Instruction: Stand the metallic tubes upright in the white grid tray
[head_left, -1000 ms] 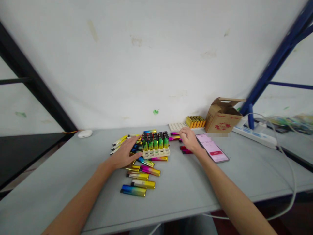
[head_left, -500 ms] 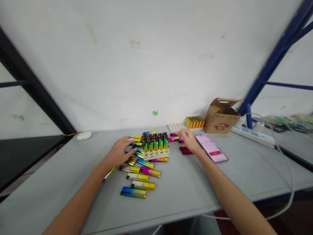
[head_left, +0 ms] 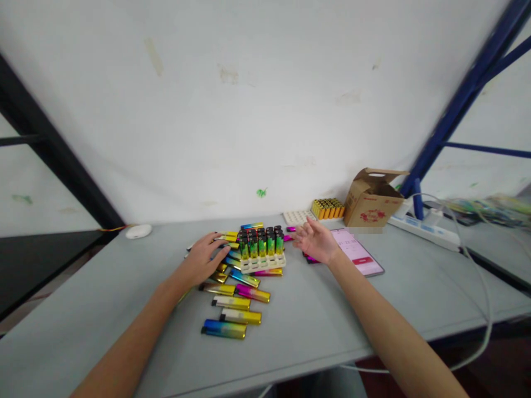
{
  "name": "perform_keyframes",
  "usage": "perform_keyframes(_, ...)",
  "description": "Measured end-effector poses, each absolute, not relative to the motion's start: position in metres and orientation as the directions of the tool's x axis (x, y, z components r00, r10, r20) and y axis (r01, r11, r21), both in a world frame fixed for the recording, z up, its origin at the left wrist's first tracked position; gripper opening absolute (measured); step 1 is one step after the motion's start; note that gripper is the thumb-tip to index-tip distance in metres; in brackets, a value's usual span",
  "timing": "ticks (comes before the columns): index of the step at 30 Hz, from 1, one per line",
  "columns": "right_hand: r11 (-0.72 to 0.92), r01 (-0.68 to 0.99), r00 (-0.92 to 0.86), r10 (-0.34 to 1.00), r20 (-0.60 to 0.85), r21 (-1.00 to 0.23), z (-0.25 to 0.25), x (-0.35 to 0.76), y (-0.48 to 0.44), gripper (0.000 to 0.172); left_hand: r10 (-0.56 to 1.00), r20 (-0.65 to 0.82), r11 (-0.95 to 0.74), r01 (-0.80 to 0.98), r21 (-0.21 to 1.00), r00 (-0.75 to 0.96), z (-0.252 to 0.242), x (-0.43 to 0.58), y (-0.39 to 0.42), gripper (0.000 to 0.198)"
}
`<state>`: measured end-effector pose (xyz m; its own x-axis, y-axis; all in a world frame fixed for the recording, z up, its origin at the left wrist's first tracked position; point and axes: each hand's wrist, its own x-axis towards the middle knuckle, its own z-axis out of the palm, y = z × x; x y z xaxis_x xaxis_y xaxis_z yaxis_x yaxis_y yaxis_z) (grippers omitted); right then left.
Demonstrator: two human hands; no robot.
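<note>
Over the scattered lighters at the left lies my left hand (head_left: 201, 261), its fingers loosely spread and holding nothing. My right hand (head_left: 318, 241) is turned with its fingers apart and bare, right of the white rack (head_left: 264, 264). Several green-and-yellow lighters (head_left: 262, 245) with black tops stand upright in that rack. In front of it, metallic lighters lie flat, among them a blue-and-yellow lighter (head_left: 224, 329) and a magenta-and-yellow lighter (head_left: 253, 293). A few magenta and dark red ones are partly hidden beneath my right hand.
A phone (head_left: 360, 255) lies beside my right forearm. Along the wall are a second white rack (head_left: 299, 217), a block of orange-and-yellow cylinders (head_left: 327, 209) and an open cardboard box (head_left: 373, 202). A power strip (head_left: 427, 232) with a cable sits right; a white case (head_left: 139, 231) sits left.
My right hand has turned over and its fingers have spread; it now covers more of the red lighters. My left hand stays in nearly the same place. The view has shifted slightly.
</note>
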<state>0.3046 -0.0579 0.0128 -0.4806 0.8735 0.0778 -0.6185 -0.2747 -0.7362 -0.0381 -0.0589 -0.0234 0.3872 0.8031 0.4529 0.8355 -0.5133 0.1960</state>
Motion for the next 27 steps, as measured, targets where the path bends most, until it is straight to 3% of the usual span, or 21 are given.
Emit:
perform_keyframes(4, -0.357, -0.675, -0.552, 0.825, 0.121, -0.646, 0.018, 0.301, -0.067, 0.054, 0.803, 0.458, -0.512, 0.834, 0.204, 0.38, -0.023, -0.037, -0.06, 0.065)
perform_keyframes(8, -0.358, -0.682, -0.549, 0.827, 0.123, -0.638, 0.019, 0.3, -0.069, 0.053, 0.805, 0.448, -0.516, 0.832, 0.202, 0.39, -0.023, -0.035, -0.061, 0.065)
perform_keyframes(16, -0.059, -0.461, -0.324, 0.94, 0.106, -0.886, 0.021, 0.3, -0.069, 0.033, 0.81, 0.434, -0.508, 0.843, 0.179, 0.396, -0.029, -0.037, -0.059, 0.056)
perform_keyframes(24, 0.124, -0.324, -0.057, 0.987, 0.15, -0.938, 0.011, 0.313, -0.044, 0.034, 0.815, 0.421, -0.505, 0.844, 0.182, 0.397, -0.034, -0.04, -0.055, 0.042)
perform_keyframes(27, 0.175, -0.136, 0.082, 0.983, 0.165, -0.975, -0.001, 0.318, -0.035, 0.035, 0.819, 0.418, -0.499, 0.847, 0.182, 0.393, -0.035, -0.039, -0.055, 0.041)
